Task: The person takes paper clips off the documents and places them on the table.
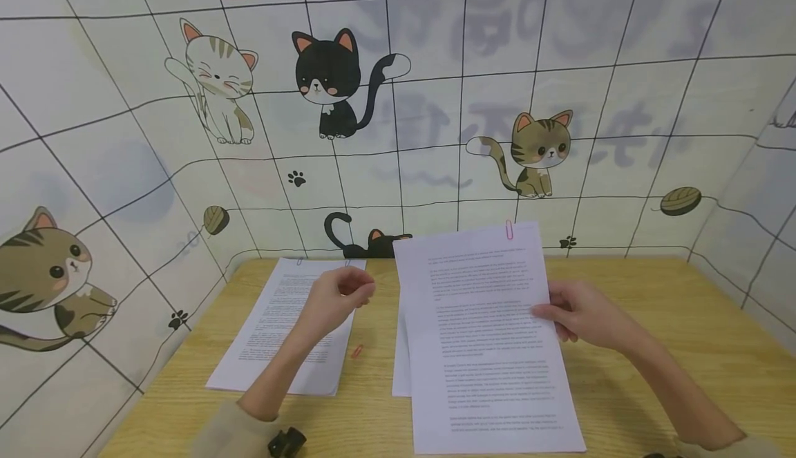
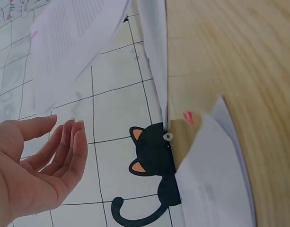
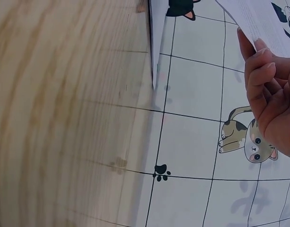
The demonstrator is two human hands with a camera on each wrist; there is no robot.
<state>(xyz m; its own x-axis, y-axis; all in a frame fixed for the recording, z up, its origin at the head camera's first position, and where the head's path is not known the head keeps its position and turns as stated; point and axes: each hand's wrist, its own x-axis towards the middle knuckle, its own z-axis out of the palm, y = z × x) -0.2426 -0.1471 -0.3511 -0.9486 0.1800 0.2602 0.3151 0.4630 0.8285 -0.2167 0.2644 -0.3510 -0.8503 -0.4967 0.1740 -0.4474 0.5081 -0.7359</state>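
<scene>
My right hand (image 1: 584, 314) pinches the right edge of a printed paper sheet (image 1: 485, 347), which is raised and tilted above the table. Near the sheet's top right corner sits a pink paper clip (image 1: 510, 230). The left hand (image 1: 336, 302) hovers over a printed paper stack (image 1: 280, 340) on the left; its fingers are loosely bent and hold nothing, as the left wrist view also shows. Two dark paper clips (image 1: 299, 262) are on that stack's top edge. Between the stacks lies a loose red paper clip (image 1: 357, 351). More paper (image 1: 401, 375) lies partly hidden behind the raised sheet.
The wooden table (image 1: 684, 347) ends against a wall covering (image 1: 435, 112) printed with cats and grid lines. Side walls close in at left and right. A dark strap device (image 1: 287, 442) is on the left wrist.
</scene>
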